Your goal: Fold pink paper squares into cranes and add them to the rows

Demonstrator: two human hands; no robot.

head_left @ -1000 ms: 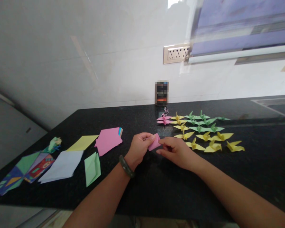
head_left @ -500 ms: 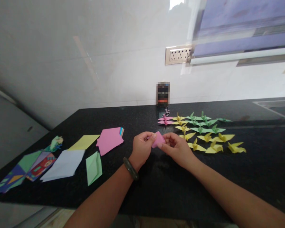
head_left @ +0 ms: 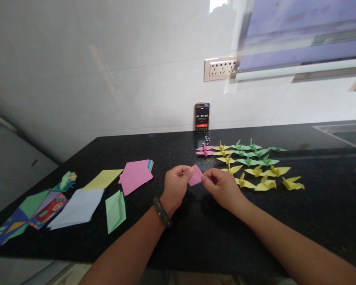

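Observation:
A small folded square of pink paper [head_left: 195, 175] is held between both hands above the dark counter. My left hand [head_left: 177, 184] pinches its left side, the thumb lying on top. With thumb and fingertips my right hand [head_left: 221, 184] grips the right corner. Just beyond the right hand stand paper cranes: several yellow cranes [head_left: 266, 183], several green cranes [head_left: 249, 160] and pink cranes [head_left: 205, 151]. A stack of pink paper sheets [head_left: 135, 175] lies left of my left hand, with a folded pale green paper [head_left: 116, 211] nearer to me.
White sheets [head_left: 78, 208] and a yellow sheet [head_left: 103, 179] lie on the left of the black counter [head_left: 178, 245]. Colourful packaging [head_left: 26, 213] is at the far left. A phone [head_left: 202, 117] showing a timer leans on the wall, below a socket panel [head_left: 221, 69].
My right fingers have shifted to the pink paper's right corner, so more of its face shows. The view has moved slightly, and the phone screen is now readable.

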